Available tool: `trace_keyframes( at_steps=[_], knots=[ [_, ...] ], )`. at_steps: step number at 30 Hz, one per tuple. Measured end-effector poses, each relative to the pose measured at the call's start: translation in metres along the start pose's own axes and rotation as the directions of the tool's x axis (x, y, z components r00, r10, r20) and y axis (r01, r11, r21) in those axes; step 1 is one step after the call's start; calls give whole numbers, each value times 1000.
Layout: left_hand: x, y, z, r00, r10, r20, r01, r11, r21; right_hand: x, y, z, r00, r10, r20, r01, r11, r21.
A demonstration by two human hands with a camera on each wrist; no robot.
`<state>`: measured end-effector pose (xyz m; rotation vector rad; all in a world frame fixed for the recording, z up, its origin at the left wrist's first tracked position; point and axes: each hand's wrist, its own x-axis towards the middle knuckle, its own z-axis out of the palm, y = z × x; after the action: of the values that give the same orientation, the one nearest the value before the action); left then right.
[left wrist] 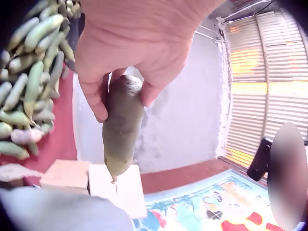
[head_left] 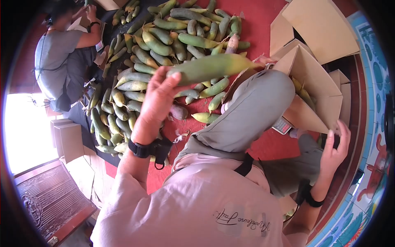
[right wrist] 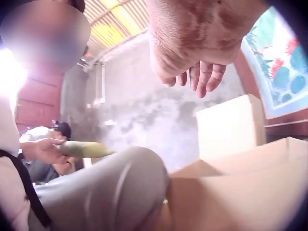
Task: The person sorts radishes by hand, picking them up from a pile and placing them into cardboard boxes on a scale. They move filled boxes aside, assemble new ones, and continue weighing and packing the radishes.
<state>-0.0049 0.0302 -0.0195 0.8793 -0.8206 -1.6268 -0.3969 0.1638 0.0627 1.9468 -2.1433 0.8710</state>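
My left hand [head_left: 156, 92] grips a green radish [head_left: 212, 69] by its blunt end, thumb on one side and fingers on the other. It is raised above the pile, its yellowish tapered tip pointing right towards the box. In the left wrist view the radish [left wrist: 122, 127] hangs below the fingers, thin root end down. My right hand [head_left: 335, 144] holds nothing; its fingers are loosely bent close by the near corner of an open cardboard box [head_left: 319, 76]. Several radishes [head_left: 302, 92] lie inside that box. In the right wrist view the right hand [right wrist: 197, 48] appears above the box's flaps.
A large pile of green radishes [head_left: 160, 41] covers the red and dark floor covering. My bent knee [head_left: 267, 94] stands between pile and box. A scale [head_left: 282, 125] is by my leg. Another person [head_left: 61, 57] crouches at far left. More cardboard boxes [head_left: 68, 140] stand around.
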Motion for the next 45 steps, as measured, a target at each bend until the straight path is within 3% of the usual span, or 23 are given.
trace_keyframes(
  at_steps=[2,4,6,8,9,14,16,19,20,22,24,26,28,32,34,35,37,38,40,42,43,44,45],
  knots=[
    [-8,-2,26,992,-93,89,94,996,2,13,-33,1,970,-240,35,239,971,18],
    [-18,-9,52,966,-207,155,207,978,17,19,-61,6,921,-374,107,368,927,71],
    [-24,-18,68,916,-252,312,262,965,10,23,-72,10,835,-494,245,512,859,-14],
    [-27,-28,74,876,-320,362,354,935,-31,5,-61,21,849,-299,434,280,954,110],
    [-27,-35,72,858,-343,383,368,930,7,-1,-59,26,880,-258,399,203,963,177],
    [-22,-34,72,795,-432,425,459,888,44,-13,-47,20,889,-196,414,145,978,152],
    [-19,-37,68,796,-360,487,352,929,112,-13,-37,16,924,-141,356,90,983,157],
    [-15,-35,50,870,-381,314,315,918,239,-9,-10,11,968,61,242,-112,972,206],
    [-12,-40,39,885,-395,245,325,903,282,-3,2,6,947,190,260,-261,926,273],
    [-12,-45,20,898,-415,148,370,893,256,11,21,-2,928,316,198,-349,922,165],
    [-13,-52,2,909,-415,39,387,876,288,19,59,-3,925,350,146,-361,931,54],
    [-18,-61,-19,907,-420,-26,400,841,363,18,91,1,926,363,105,-360,932,-44],
    [-23,-75,-45,914,-400,-59,376,788,488,20,114,9,862,489,133,-442,854,-275],
    [-38,-96,-91,894,-427,-135,431,741,515,24,154,36,812,521,262,-391,819,-420],
    [-47,-110,-119,858,-437,-269,504,620,601,26,167,54,852,424,306,-266,855,-445],
    [-53,-115,-129,875,-381,-297,479,604,637,29,168,61,853,412,321,-256,866,-430],
    [-67,-129,-157,896,-283,-342,437,426,792,36,169,80,852,391,348,-193,852,-486],
    [-77,-135,-173,902,-246,-354,424,362,830,27,216,105,903,347,254,-231,890,-394],
    [-95,-138,-186,872,-289,-394,476,318,820,37,183,103,767,481,425,-502,862,-70],
    [-110,-131,-181,850,-297,-436,501,195,843,32,204,111,772,466,432,-497,866,-47],
    [-118,-132,-187,842,-298,-450,513,188,837,34,198,105,713,522,468,-513,843,-160],
    [-126,-136,-194,835,-279,-474,523,135,842,27,208,104,710,516,479,-509,846,-157],
    [-133,-141,-202,829,-259,-496,531,84,843,21,234,102,789,422,446,-365,907,-211]
  ],
)
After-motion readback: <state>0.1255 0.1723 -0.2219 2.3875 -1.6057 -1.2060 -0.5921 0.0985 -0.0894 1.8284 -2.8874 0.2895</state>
